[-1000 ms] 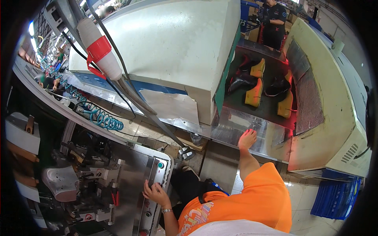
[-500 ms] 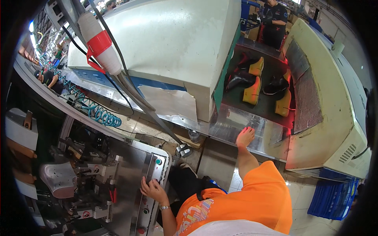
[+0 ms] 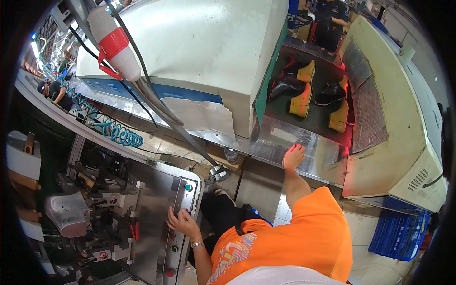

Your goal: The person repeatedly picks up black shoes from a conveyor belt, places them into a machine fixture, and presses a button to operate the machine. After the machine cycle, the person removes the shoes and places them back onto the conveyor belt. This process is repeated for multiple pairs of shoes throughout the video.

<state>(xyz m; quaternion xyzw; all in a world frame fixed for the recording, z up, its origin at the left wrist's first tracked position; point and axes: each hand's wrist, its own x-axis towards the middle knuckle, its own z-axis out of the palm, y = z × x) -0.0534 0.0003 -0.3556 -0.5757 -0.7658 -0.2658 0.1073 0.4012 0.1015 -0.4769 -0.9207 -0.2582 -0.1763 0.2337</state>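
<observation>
My left hand (image 3: 184, 224), with a watch at the wrist, rests over the machine's control panel (image 3: 178, 237). Its fingers are bent but apart and hold nothing. Over the shiny metal plate (image 3: 275, 135) at the conveyor's near end lies my right hand (image 3: 293, 156), holding nothing, its fingers loosely spread. Beyond it, on the dark conveyor belt (image 3: 311, 121), are black shoe uppers (image 3: 331, 93) and yellow soles (image 3: 300, 100) under red light. A green button (image 3: 188, 187) sits on the panel above my left hand, and a red button (image 3: 170, 272) lies lower down.
A rounded metal shoe form (image 3: 68, 213) and clamps fill the machine at left. A large cream housing (image 3: 190, 42) flanks the conveyor, with a cream side panel (image 3: 394, 152) opposite. A blue crate (image 3: 399, 235) stands at right. Another person (image 3: 330, 23) is behind the belt.
The whole view has shifted slightly, so everything appears a little higher and farther left. Both hands keep nearly the same places, and neither has taken hold of anything.
</observation>
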